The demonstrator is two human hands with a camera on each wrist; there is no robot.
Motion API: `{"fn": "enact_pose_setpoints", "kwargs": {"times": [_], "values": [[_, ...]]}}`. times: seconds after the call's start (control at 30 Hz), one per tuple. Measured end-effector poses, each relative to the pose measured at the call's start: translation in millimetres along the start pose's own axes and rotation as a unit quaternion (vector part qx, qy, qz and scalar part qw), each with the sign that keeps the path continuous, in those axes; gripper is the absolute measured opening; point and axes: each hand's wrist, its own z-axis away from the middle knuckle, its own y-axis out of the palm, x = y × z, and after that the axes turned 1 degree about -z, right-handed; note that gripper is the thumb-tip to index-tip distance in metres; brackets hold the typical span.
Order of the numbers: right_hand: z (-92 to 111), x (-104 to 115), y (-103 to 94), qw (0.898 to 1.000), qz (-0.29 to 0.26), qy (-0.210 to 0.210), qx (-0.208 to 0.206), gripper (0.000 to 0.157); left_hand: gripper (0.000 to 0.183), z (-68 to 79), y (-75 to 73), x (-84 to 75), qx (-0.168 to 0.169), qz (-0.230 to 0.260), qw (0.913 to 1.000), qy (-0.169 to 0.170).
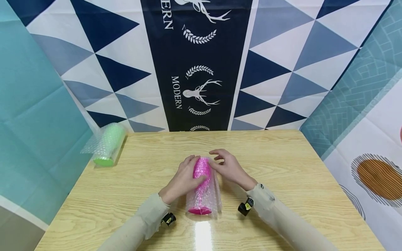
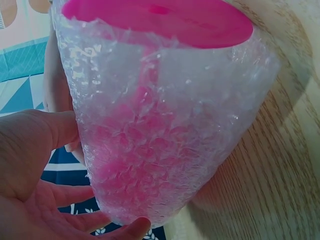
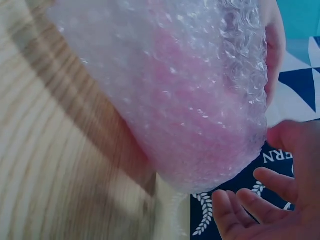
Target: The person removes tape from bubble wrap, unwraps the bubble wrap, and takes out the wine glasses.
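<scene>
A pink goblet [image 1: 201,188] wrapped in clear bubble wrap [image 2: 195,100] lies on the wooden table, its round foot [image 2: 165,20] towards me and its bowl pointing away. My left hand [image 1: 186,176] holds the bowl end from the left, with the thumb across the wrap and the fingers around the far end. On the other side, my right hand [image 1: 230,169] touches the wrap's right edge near the bowl with its thumb [image 3: 285,135]. Its other fingers [image 3: 250,205] are spread off the wrap. A loose flap of wrap stands along the goblet's right side.
At the table's back left corner lies a green goblet [image 1: 108,143] in bubble wrap, with a loose end of wrap spreading left. Patterned cloth [image 1: 201,52] hangs behind the wooden table [image 1: 270,157], and more cloth hangs on both sides.
</scene>
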Motion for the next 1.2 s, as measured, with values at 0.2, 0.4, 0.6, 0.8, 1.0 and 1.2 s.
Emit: {"fn": "enact_pose_setpoints", "kwargs": {"times": [0.2,0.4,0.6,0.8,1.0,1.2], "values": [[-5.9,2.5,2.4,0.999,0.024,-0.020,-0.028,0.028,0.083,-0.3,-0.2,-0.9,0.003,0.004,1.0000,-0.002],[-8.3,3.4,4.6,0.998,0.041,-0.036,-0.038,0.021,0.083,-1.4,-2.7,-1.6,0.007,0.004,1.0000,-0.002],[-9.2,4.0,6.5,0.998,0.052,-0.016,-0.042,0.018,0.077,-4.4,-6.3,-2.4,0.007,-0.009,0.9999,-0.005],[-8.5,5.6,9.1,0.998,0.054,-0.008,-0.043,0.016,0.067,-7.8,-6.7,-5.4,-0.023,-0.057,0.9980,0.010],[-8.9,6.3,9.6,0.997,0.060,-0.012,-0.038,0.015,0.061,-11.7,-3.9,-5.5,-0.025,-0.080,0.9958,0.038],[-11.8,6.8,6.7,0.996,0.074,-0.008,-0.043,0.016,0.062,-15.5,-6.8,-8.4,-0.014,-0.102,0.9934,0.049]]}}
